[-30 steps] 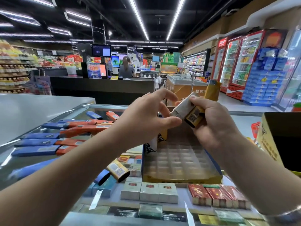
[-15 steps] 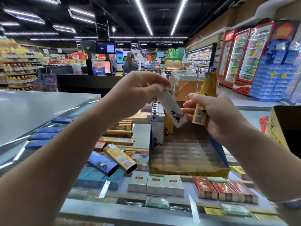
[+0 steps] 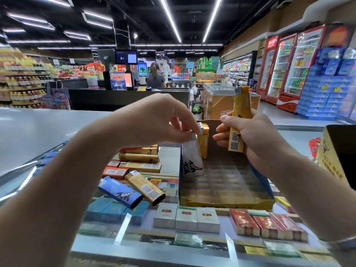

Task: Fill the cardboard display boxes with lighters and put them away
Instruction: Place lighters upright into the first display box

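A cardboard display box (image 3: 227,202) with a clear slotted tray stands on the glass counter. At its back left corner stand yellow lighters (image 3: 203,143). My left hand (image 3: 163,120) pinches the top of a white lighter (image 3: 191,158) that stands upright in a slot at the box's left side. My right hand (image 3: 248,137) grips a yellow lighter (image 3: 239,120) upright above the box's back right. Loose lighters lie left of the box: a blue one (image 3: 120,191), a yellow one (image 3: 145,186) and an orange one (image 3: 115,172).
Long tan packs (image 3: 140,157) are stacked behind the loose lighters. Another yellow cardboard box (image 3: 331,157) stands at the right edge. Cigarette packs (image 3: 186,218) show under the glass counter top. A person stands at the checkout (image 3: 155,76) far behind.
My left hand has carried the white lighter from the right hand down into a slot at the box's left side. The right hand keeps its yellow lighter raised.
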The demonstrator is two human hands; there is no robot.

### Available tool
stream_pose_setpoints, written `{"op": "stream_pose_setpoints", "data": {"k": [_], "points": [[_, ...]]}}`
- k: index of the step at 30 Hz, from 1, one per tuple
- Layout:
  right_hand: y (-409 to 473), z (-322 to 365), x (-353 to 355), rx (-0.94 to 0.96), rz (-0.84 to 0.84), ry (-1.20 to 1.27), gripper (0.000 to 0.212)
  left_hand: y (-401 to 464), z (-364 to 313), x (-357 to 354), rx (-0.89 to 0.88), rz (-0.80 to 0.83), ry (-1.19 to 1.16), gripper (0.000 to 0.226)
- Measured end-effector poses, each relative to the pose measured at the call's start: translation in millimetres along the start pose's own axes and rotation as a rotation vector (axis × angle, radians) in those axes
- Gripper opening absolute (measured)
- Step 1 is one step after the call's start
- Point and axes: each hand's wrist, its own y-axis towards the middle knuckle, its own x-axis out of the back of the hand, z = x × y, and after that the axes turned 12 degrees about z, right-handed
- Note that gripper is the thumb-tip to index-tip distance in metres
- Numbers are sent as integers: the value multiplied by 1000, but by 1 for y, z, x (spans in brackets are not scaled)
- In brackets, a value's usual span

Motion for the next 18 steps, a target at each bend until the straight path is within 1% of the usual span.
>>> {"op": "stream_pose_setpoints", "data": {"k": [14, 18], "points": [[0, -1, -3, 3, 34, -18, 6, 7, 2, -6, -43, -60, 172, 16], [-1, -1, -3, 1, 35, -17, 6, 8, 0, -8, -59, -38, 193, 14]]}}
